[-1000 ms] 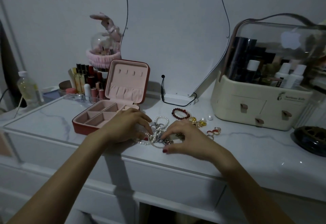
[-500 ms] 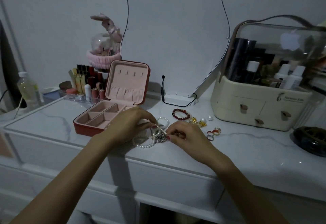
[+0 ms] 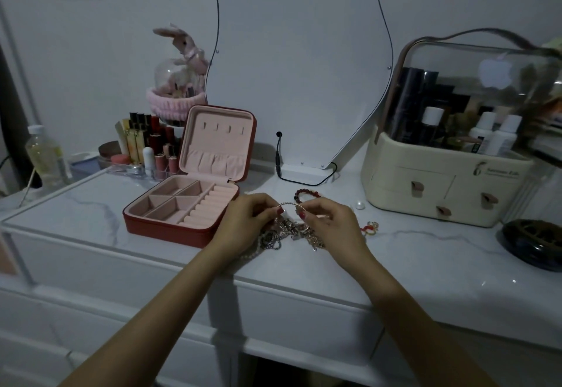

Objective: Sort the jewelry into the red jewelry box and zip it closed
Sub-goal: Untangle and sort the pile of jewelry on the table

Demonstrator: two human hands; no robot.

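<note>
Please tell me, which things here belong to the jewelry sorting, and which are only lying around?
Belonging to the job:
red jewelry box, open
tangled chains, held by both hands
bead bracelet
pearl
rings

Only lying around:
lipsticks
bottle
makeup case
rabbit toy

Jewelry tangle (image 3: 286,231) — partly behind fingers (image 3: 267,204)

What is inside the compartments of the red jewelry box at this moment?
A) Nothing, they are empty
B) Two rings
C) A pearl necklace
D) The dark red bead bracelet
A: the pink compartments of the open red jewelry box show only bare lining, while the dark red bead bracelet lies on the table.
</note>
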